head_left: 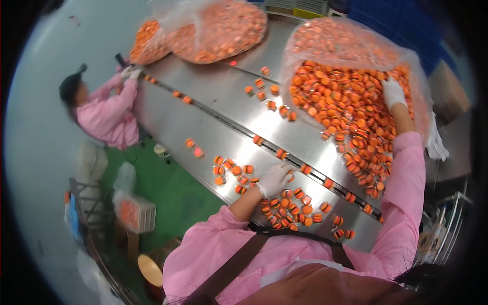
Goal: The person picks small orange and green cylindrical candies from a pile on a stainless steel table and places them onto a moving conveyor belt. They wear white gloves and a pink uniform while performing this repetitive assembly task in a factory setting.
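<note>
Big clear plastic bag (345, 40) on the metal desk (162, 109), far right side, mouth open toward the person; it's packed w/ small round orange pcs (351, 109), dark-banded like mini burgers, shiny as if in clear wrap; lots spill out of the mouth in a heap running down the desk's right side.

Right hand (394, 94), white-gloved, reaches across to the heap at the bag's right side, fingers on/among the pcs; can't tell if they're gripping any. Left hand (274, 180), also gloved, is low over the near part of the desk, fingers bent, a single pc (291, 176) right at the tips; can't tell if it's held or just beside them. Loose cluster (287, 208) of pcs lies just below that hand, more to its left; a few others sit scattered left of the bag.

Narrow dark track (221, 119) runs diagonally across the desk btwn the hands; pcs sit in it one by one, spaced out, more of them toward the right end.

Other containers: two more clear bags at the far edge, a large one (218, 30) & a smaller one (150, 43), both full of similar orange pcs; on the floor side at left, a white crate (147, 216) w/ reddish-orange contents, too blurred to ID; cardboard box (448, 91) right of the open bag; co-worker (104, 109) in pink at the track's far end, both hands near it.
</note>
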`<action>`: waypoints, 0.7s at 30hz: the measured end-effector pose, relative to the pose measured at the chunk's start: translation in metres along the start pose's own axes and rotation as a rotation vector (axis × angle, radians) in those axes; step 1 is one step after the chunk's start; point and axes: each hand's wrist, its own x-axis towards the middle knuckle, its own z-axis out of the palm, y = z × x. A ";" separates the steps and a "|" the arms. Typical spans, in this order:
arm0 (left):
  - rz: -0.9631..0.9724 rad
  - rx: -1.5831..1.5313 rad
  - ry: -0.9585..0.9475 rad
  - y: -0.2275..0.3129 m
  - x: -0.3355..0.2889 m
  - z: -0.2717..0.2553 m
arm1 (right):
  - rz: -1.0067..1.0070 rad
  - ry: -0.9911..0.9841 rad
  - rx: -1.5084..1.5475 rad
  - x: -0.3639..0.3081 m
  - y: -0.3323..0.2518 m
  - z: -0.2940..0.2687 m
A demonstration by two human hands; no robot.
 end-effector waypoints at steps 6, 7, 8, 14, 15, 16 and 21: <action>-0.054 -0.020 -0.028 0.001 -0.001 0.000 | -0.071 0.159 0.050 -0.009 0.017 0.017; -0.061 -0.029 -0.026 0.001 0.000 0.000 | -0.039 0.146 0.082 -0.009 0.016 0.016; -0.068 -0.038 -0.027 0.001 0.000 -0.001 | -0.006 0.132 0.113 -0.010 0.015 0.015; -0.009 0.014 -0.056 0.006 -0.002 -0.005 | 0.037 0.358 0.423 -0.027 0.020 0.015; 0.018 0.017 -0.062 0.008 -0.001 -0.006 | 0.028 0.413 0.470 -0.030 0.023 0.018; 0.000 -0.042 -0.055 0.005 -0.002 -0.003 | 0.016 0.469 0.516 -0.032 0.022 0.017; 0.064 0.009 -0.093 0.012 -0.004 -0.007 | 0.386 0.196 1.735 -0.065 0.014 -0.004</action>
